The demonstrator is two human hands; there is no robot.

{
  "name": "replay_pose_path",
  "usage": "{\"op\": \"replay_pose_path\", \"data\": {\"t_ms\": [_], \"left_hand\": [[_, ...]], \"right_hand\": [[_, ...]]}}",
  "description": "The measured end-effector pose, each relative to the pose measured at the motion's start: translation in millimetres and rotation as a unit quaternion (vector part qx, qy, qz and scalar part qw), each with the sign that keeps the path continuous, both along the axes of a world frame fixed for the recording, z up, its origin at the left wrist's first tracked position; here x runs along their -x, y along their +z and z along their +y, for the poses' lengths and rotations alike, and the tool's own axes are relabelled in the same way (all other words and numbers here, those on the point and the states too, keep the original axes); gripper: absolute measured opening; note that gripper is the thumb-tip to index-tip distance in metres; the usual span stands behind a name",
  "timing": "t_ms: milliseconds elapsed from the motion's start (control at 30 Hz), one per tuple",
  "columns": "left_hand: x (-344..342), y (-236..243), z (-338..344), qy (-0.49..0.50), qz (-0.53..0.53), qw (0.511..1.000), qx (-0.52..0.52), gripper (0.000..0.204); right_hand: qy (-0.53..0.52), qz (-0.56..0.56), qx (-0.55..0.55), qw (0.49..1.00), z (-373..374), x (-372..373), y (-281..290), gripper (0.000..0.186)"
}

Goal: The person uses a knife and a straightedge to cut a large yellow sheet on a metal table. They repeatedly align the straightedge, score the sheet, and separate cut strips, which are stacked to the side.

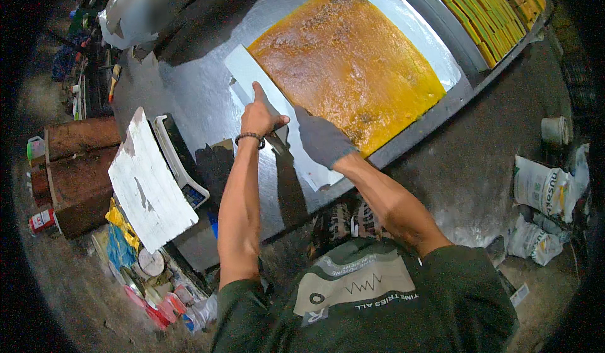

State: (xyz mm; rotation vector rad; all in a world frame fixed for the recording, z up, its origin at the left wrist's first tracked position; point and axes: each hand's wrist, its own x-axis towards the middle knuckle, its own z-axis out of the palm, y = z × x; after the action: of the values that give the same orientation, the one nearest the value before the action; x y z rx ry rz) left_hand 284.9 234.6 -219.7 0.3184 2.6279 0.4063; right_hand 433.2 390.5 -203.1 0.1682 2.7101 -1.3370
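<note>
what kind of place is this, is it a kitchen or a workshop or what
Probably a small food-making workshop. A big orange-brown slab lies on a metal table, cut bars sit in a tray, and sacks rest on the bare floor.

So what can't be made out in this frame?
Head view only:
- Knife blade: mostly covered by the left hand and gloved right hand.
- Right fingers: hidden inside the dark glove.
- Orange slab: near edge under the white straightedge.
- Cut bars: cropped by the frame edge.
</note>
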Motion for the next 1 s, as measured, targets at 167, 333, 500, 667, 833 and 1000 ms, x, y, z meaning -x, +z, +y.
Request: {"op": "replay_pose_path", "data": {"t_ms": [167, 333, 500, 667, 833, 1000], "left_hand": [[1, 7, 4, 0.013, -0.01, 1.0, -0.007, 0.135], [0, 11, 6, -0.004, -0.009, 0.999, 0.033, 0.134], [2, 15, 7, 0.006, -0.034, 0.998, 0.044, 0.135], [1, 10, 4, -0.006, 0.007, 1.0, 0.023, 0.133], [8, 6, -1, -0.015, -0.006, 1.0, 0.002, 0.133], [8, 4, 0, -0.019, -0.007, 1.0, 0.017, 0.132]], "right_hand": [[-0.005, 0.006, -0.001, 1.0, 3, -28, -4, 0.046], [0.005, -0.033, 0.009, 0.999, 5, -44, -8, 0.048], [0.007, -0.051, 0.008, 0.999, 6, -56, 3, 0.04], [-0.009, -0.012, 0.055, 0.998, 14, -82, 10, 0.033], [0.004, -0.035, 0.047, 0.998, 14, -87, 3, 0.035], [0.029, -0.115, 0.032, 0.992, 21, -116, 11, 0.037]]}}
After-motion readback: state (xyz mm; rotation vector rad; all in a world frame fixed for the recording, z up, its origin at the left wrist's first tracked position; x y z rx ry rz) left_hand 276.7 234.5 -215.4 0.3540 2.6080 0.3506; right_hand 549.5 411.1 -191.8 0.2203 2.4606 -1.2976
